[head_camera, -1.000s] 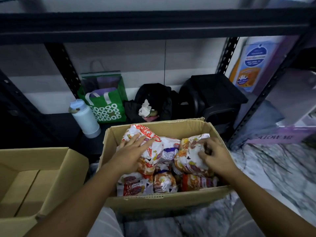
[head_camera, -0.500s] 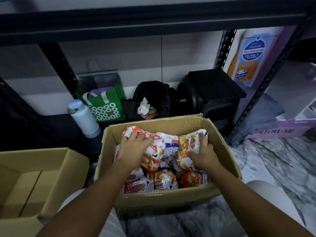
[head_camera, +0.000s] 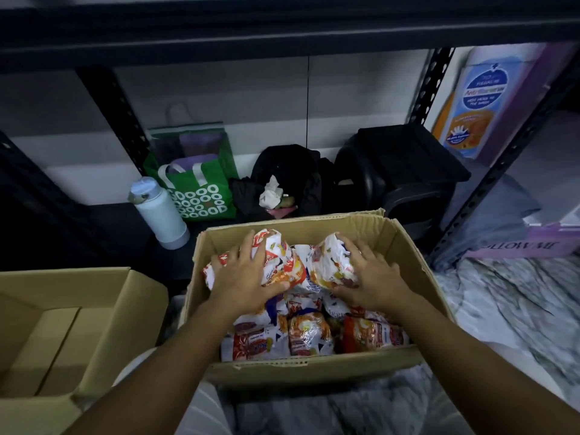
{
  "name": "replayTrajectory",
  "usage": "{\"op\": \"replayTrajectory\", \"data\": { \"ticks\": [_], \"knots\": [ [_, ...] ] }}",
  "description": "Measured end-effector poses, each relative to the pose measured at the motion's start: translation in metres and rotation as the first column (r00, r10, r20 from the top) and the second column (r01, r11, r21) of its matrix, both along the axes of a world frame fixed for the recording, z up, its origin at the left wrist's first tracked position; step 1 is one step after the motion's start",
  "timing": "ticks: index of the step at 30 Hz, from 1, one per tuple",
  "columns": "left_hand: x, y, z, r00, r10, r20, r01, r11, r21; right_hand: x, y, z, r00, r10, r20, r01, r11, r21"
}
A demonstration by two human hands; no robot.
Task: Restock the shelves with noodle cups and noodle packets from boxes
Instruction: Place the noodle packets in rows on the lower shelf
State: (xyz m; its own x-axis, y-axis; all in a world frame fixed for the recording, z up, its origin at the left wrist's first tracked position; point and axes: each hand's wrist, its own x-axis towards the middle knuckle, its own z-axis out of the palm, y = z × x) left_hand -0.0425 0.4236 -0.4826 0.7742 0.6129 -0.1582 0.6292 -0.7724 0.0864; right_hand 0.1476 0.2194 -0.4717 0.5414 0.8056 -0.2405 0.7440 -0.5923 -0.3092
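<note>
In the open box (head_camera: 314,368), the left packet (head_camera: 279,262) and the right packet (head_camera: 326,265) lie on top of the pile towards its twelve o'clock end. The left packet is gripped by the left hand (head_camera: 243,277), fingers spread towards twelve and thumb tucked at its near edge. The right packet is clasped likewise by the right hand (head_camera: 373,277), fingers towards eleven. The shelf beam (head_camera: 282,29) lies beyond at twelve, so an upward, forward lift is judged next.

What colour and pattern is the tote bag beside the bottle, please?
The tote bag is green with white rings; head view.
</note>
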Motion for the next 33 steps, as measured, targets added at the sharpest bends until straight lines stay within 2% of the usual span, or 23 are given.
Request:
{"op": "replayTrajectory", "data": {
  "ticks": [3, 8, 11, 14, 16, 19, 22, 24, 26, 29, 31, 33],
  "knots": [
    [0.012, 0.000, -0.003, 1.000, -0.010, 0.028, 0.011, 1.000, -0.012, -0.001, 0.004, -0.013, 0.998, -0.020, 0.063, 0.018, 0.999, 0.038],
    [0.017, 0.023, 0.007, 0.996, -0.089, 0.007, 0.089, 0.979, -0.185, 0.000, 0.013, -0.017, 0.994, -0.018, 0.109, 0.019, 1.000, -0.006],
    [0.011, 0.046, 0.006, 0.991, -0.133, -0.003, 0.125, 0.941, -0.316, 0.015, 0.021, -0.009, 0.998, -0.016, 0.066, 0.016, 1.000, 0.014],
    [0.006, 0.052, 0.003, 0.997, -0.059, 0.052, 0.073, 0.936, -0.344, 0.026, 0.029, 0.010, 1.000, 0.023, 0.005, -0.023, 0.990, 0.137],
    [0.006, 0.049, -0.001, 0.998, -0.003, 0.067, 0.024, 0.951, -0.309, 0.027, 0.035, 0.015, 0.999, 0.047, 0.023, -0.050, 0.984, 0.171],
    [0.011, 0.044, -0.007, 0.998, 0.042, 0.047, -0.028, 0.966, -0.255, 0.026, 0.040, 0.006, 0.998, 0.061, 0.003, -0.061, 0.991, 0.120],
    [0.014, 0.037, -0.008, 0.999, 0.042, 0.028, -0.035, 0.977, -0.211, 0.028, 0.040, -0.004, 0.999, 0.045, -0.023, -0.043, 0.993, 0.106],
    [0.013, 0.033, -0.004, 0.999, 0.014, 0.037, -0.006, 0.981, -0.193, 0.030, 0.035, -0.001, 0.997, 0.075, 0.020, -0.076, 0.993, 0.088],
    [0.008, 0.028, 0.001, 0.996, -0.047, 0.073, 0.057, 0.988, -0.143, 0.033, 0.026, 0.005, 0.985, 0.140, 0.097, -0.148, 0.986, 0.079],
    [-0.003, 0.024, 0.014, 0.975, -0.208, 0.083, 0.205, 0.978, 0.038, 0.038, 0.008, 0.014, 0.927, 0.273, 0.258, -0.284, 0.959, 0.003],
    [-0.007, 0.023, 0.017, 0.939, -0.343, 0.031, 0.330, 0.921, 0.205, 0.041, -0.002, 0.013, 0.876, 0.356, 0.325, -0.347, 0.934, -0.085],
    [-0.008, 0.023, 0.014, 0.908, -0.417, -0.031, 0.409, 0.871, 0.274, 0.042, -0.011, 0.008, 0.858, 0.403, 0.320, -0.362, 0.915, -0.180]
  ]
}}
